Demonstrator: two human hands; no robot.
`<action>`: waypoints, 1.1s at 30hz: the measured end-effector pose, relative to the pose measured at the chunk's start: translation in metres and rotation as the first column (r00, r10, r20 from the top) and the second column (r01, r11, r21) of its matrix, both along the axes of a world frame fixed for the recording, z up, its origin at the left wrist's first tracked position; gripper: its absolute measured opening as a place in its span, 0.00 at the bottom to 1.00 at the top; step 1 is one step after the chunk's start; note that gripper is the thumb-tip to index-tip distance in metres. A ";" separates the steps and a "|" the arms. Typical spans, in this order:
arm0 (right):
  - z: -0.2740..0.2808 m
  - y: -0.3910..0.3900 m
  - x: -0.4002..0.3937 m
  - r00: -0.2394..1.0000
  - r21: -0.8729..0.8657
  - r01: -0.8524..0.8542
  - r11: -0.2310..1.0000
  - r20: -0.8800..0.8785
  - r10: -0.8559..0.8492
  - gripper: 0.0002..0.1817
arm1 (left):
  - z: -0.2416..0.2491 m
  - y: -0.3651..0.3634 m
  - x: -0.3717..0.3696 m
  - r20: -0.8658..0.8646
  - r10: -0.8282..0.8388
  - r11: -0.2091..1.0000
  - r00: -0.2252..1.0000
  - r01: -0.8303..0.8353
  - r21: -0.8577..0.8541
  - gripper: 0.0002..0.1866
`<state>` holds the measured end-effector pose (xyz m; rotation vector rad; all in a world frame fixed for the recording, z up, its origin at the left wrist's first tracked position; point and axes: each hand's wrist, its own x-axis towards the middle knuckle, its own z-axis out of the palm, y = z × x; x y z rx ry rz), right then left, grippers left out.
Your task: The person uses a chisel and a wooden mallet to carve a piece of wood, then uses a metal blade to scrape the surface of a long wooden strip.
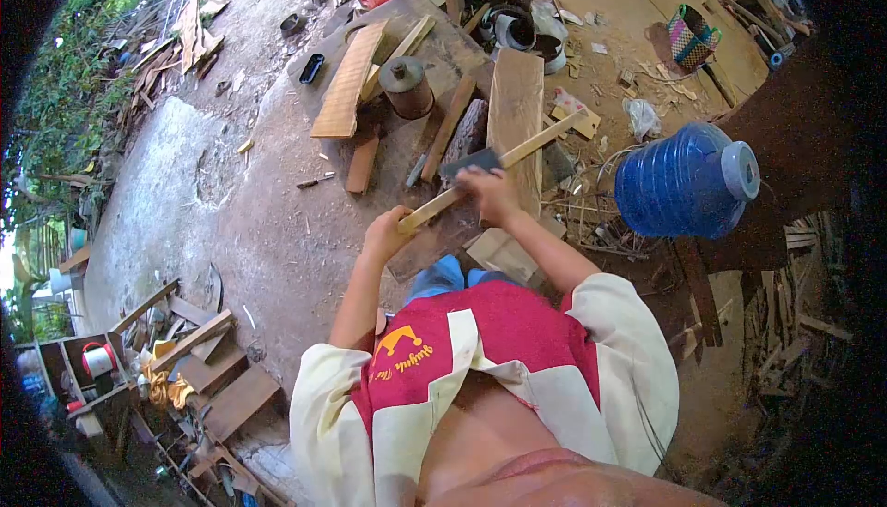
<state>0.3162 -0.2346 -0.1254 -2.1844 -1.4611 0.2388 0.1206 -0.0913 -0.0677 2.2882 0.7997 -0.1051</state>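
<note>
My left hand (385,233) is closed round the near end of a narrow, pale wooden strip (539,140). The strip slants up and to the right, its far part crossing over a wide wooden board (516,91). Partway along it, my right hand (492,195) is closed on a dark grey, flat rectangular piece (472,164) laid across the strip. This hand is slightly blurred, and its fingers hide part of the strip; I cannot tell exactly what the dark piece is.
Ahead stand a rusty metal can (407,88), a leaning plank (351,82) and a short brown block (363,165). A large blue water jug (679,181) lies at the right. A woven basket (693,38) stands farther back. Scrap boards (242,403) lie at lower left.
</note>
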 end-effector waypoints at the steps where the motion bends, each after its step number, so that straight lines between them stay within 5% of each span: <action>1: 0.008 0.000 -0.010 0.982 -0.016 -0.182 0.983 -0.058 0.181 0.24 | -0.001 -0.002 0.000 -0.028 0.037 0.999 0.999 -0.038 -0.032 0.17; 5: -0.011 -0.003 -0.019 0.947 0.179 -0.298 0.938 -0.070 0.314 0.23 | -0.005 -0.004 0.000 -0.021 0.103 0.993 0.994 -0.104 -0.062 0.18; 8: -0.024 -0.023 0.030 0.998 0.136 0.006 0.991 0.056 -0.014 0.20 | -0.011 -0.001 -0.008 -0.037 0.094 0.986 0.995 -0.098 -0.131 0.17; 10: -0.035 -0.039 0.072 0.951 0.067 0.218 0.974 0.209 -0.227 0.18 | -0.033 0.002 -0.012 -0.061 0.073 0.995 0.995 -0.077 -0.068 0.17; 12: -0.024 -0.049 0.099 0.957 -0.094 0.266 0.959 0.145 -0.252 0.21 | -0.046 0.002 -0.014 -0.043 0.098 0.994 0.994 -0.100 -0.052 0.17; 15: -0.022 -0.046 0.104 0.981 -0.256 0.165 0.952 0.143 -0.131 0.22 | -0.058 0.005 -0.017 -0.028 0.116 0.993 0.993 -0.117 -0.023 0.18; 21: -0.006 -0.032 0.081 0.977 -0.478 0.212 0.853 0.103 -0.185 0.37 | -0.059 0.007 -0.017 -0.053 0.113 0.993 0.992 -0.115 -0.032 0.21; 24: 0.000 -0.022 0.080 0.966 -0.505 0.241 0.829 0.046 -0.253 0.35 | -0.058 0.015 -0.030 0.104 0.156 0.988 0.982 -0.157 0.001 0.25; 26: -0.006 -0.017 0.083 0.950 -0.486 0.268 0.832 -0.010 -0.312 0.35 | -0.066 0.027 -0.052 0.225 0.177 0.982 0.958 -0.188 0.027 0.29; 33: -0.010 0.027 0.063 0.884 -0.301 0.462 0.834 0.086 -0.459 0.27 | -0.094 0.095 -0.188 0.128 0.436 0.899 0.891 -0.424 -0.110 0.26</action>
